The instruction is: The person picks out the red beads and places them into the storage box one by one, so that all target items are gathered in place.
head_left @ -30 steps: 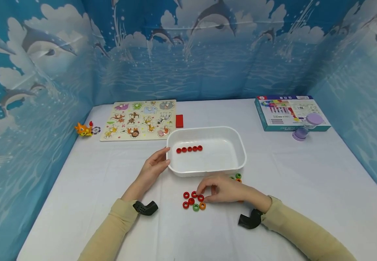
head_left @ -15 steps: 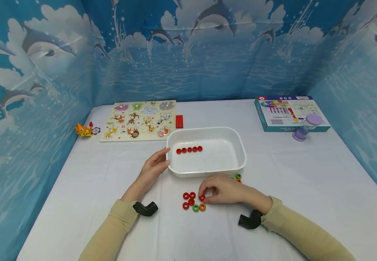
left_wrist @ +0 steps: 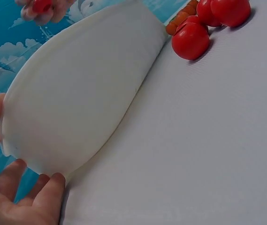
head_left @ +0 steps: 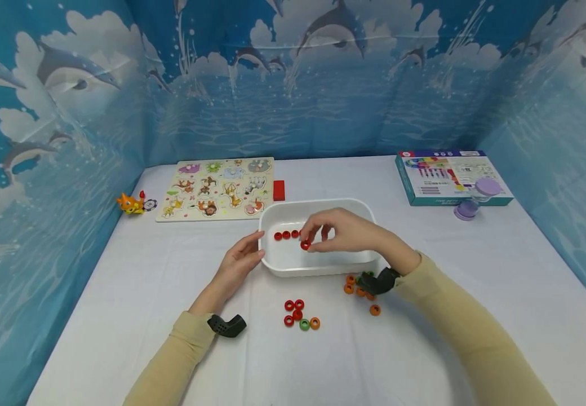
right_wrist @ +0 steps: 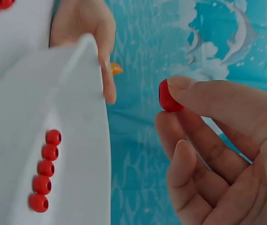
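Between thumb and fingertips my right hand pinches a red bead, held over the white tray. Inside the tray lies a row of several red beads; in the head view the fingers cover its right end. My left hand rests with extended fingers against the tray's left end, its fingertips touching the wall in the left wrist view. In front of the tray, a small group of loose red beads lies with one green bead and one orange bead.
Several orange beads and some green ones lie by the tray's front right corner, partly hidden by the right wrist camera. Behind stand an animal puzzle board, a red block, a toy box and a purple-ended timer.
My right hand has lifted a red bead from the loose group and carried it forward over the tray. The orange beads at the right are uncovered. My left hand stays at the tray.
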A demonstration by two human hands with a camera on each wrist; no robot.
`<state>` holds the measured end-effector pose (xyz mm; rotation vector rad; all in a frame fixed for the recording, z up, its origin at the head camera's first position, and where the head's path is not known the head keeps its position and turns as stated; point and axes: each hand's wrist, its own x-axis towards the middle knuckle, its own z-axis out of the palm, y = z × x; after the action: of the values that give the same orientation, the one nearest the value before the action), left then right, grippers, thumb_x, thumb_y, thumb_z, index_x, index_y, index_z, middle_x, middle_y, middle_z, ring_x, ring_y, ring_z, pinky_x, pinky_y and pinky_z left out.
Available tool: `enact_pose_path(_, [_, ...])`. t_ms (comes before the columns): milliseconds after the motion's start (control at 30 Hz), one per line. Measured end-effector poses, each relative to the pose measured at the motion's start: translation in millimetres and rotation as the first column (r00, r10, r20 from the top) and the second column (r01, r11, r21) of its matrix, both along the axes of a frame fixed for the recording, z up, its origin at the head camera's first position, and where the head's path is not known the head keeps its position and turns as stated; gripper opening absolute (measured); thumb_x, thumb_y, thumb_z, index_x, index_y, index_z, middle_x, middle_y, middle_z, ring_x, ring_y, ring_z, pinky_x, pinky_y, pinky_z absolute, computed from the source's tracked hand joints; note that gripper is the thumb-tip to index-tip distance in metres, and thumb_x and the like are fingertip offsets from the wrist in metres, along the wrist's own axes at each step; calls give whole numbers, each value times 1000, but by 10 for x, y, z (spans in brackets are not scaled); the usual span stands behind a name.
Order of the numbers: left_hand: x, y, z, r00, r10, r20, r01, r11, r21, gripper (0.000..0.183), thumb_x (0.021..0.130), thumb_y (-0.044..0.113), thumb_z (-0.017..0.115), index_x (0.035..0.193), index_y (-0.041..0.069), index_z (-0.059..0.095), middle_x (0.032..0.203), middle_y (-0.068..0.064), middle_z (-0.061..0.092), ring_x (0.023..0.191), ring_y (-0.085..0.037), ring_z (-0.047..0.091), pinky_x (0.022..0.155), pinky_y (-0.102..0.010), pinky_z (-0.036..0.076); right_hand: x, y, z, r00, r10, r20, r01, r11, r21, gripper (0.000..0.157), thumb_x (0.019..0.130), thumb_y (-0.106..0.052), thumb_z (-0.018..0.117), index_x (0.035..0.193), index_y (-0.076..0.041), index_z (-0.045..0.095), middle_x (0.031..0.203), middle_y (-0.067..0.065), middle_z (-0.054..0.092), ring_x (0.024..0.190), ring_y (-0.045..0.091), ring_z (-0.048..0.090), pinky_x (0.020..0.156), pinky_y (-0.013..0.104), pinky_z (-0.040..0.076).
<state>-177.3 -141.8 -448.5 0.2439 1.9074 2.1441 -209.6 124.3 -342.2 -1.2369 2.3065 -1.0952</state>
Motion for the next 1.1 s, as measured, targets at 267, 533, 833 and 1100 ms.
enact_pose_path(267, [-72, -35, -153, 1000, -3, -2, 3, 999, 32, 53, 82, 26, 65, 130, 17, 45, 142, 6, 28, 130, -14, 22, 97, -28, 35, -564, -448, -191, 991, 22, 133, -39, 991, 125, 20, 77, -10, 69, 97, -10, 64, 92, -2, 63, 81, 13, 58, 65, 28, 52])
enact_pose_path(533, [-69, -37, -150, 1000, -9, -16, 10, 998, 63, 52, 82, 24, 65, 130, 17, 46, 143, 3, 26, 131, -18, 20, 99, -30, 33, -825, -709, -459, 985, 3, 171, -49, 963, 266, 25, 72, -12, 74, 95, -11, 65, 89, -4, 63, 79, 15, 58, 69, 27, 50])
enact_pose_path(833, [-58, -40, -134, 999, -25, -27, 26, 997, 66, 52, 84, 20, 63, 132, 13, 43, 143, 1, 26, 131, -20, 20, 100, -32, 32, -838, -788, -635, 990, 27, 141, -71, 945, 321, 22, 70, -12, 76, 89, -18, 67, 85, -6, 64, 79, 12, 57, 71, 25, 49])
enact_pose_path(1100, [-64, -51, -104, 1000, -18, -8, 18, 998, 59, 52, 84, 19, 62, 131, 11, 43, 142, 1, 28, 131, -19, 22, 100, -32, 32, -784, -696, -337, 997, -20, 73, 5, 978, 208, 21, 73, -14, 73, 93, -16, 66, 90, -6, 65, 67, 16, 56, 60, 27, 49])
